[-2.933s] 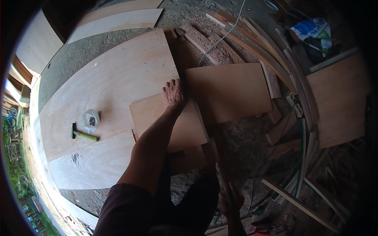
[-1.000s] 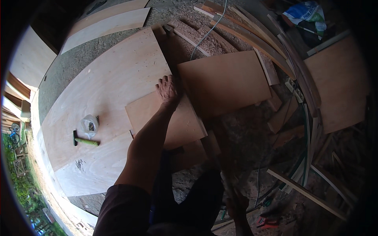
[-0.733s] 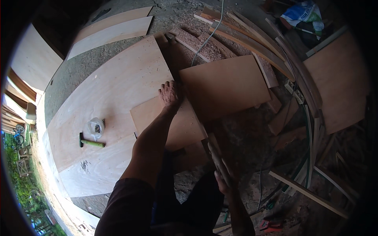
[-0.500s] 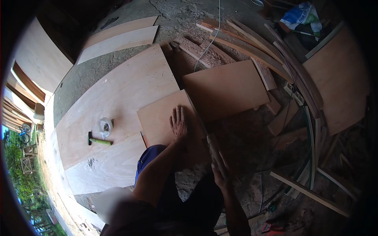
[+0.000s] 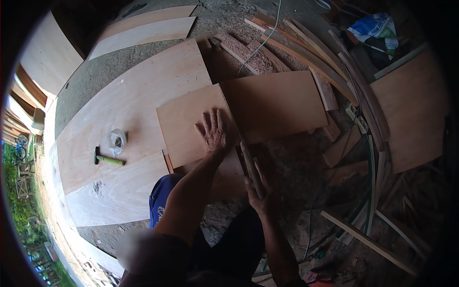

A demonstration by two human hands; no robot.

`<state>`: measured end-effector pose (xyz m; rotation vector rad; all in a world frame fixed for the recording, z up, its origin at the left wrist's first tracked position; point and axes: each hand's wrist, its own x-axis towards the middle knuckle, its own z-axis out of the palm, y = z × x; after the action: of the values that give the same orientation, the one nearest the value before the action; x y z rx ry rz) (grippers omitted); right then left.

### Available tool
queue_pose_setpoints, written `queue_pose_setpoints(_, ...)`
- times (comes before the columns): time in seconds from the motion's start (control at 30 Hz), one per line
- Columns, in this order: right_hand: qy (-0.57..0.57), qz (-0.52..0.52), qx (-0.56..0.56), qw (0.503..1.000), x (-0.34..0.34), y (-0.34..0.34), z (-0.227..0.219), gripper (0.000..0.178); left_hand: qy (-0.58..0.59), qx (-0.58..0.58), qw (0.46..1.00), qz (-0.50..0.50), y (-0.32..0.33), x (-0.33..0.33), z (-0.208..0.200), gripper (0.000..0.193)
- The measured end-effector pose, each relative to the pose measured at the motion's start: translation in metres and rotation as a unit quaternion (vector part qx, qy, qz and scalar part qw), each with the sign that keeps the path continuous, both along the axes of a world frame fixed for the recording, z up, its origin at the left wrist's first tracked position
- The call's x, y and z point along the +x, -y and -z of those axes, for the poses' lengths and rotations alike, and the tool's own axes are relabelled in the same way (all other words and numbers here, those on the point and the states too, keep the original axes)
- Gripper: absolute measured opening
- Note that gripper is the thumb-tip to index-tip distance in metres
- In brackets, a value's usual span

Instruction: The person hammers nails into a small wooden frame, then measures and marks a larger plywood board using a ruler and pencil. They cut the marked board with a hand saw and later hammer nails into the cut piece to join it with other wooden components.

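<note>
Pressing flat with spread fingers, the left hand (image 5: 214, 131) is lying open on a small plywood panel (image 5: 189, 124), gripping nothing. This panel is resting on a large plywood sheet (image 5: 129, 110), touching a darker board (image 5: 277, 103) on its right. The right hand (image 5: 258, 191) is closing around a narrow wooden strip (image 5: 249, 165) just beside the panel's edge. A hammer (image 5: 109, 159) and a plastic bag (image 5: 115, 140) are lying on the sheet.

one head-worn fisheye view looks steeply down from standing height onto plywood sheets (image 5: 138, 124) on the ground.
</note>
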<state>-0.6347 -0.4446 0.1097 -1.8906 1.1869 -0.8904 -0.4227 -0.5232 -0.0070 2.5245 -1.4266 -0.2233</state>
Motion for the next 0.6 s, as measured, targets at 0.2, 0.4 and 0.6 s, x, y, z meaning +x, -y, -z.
queue_pose_setpoints(0.2,-0.036,-0.002,0.066,0.997,-0.068,-0.047,0.001,0.051,-0.009,0.017,1.0,0.005,-0.001,0.004,-0.003,0.07)
queue_pose_setpoints(0.4,-0.069,-0.02,0.017,0.997,-0.121,-0.096,-0.002,0.052,-0.01,0.044,0.999,0.004,0.001,0.003,-0.003,0.076)
queue_pose_setpoints(0.6,-0.026,-0.009,0.057,0.998,-0.017,0.022,-0.007,0.053,-0.025,0.036,0.998,0.034,0.011,-0.005,-0.008,0.077)
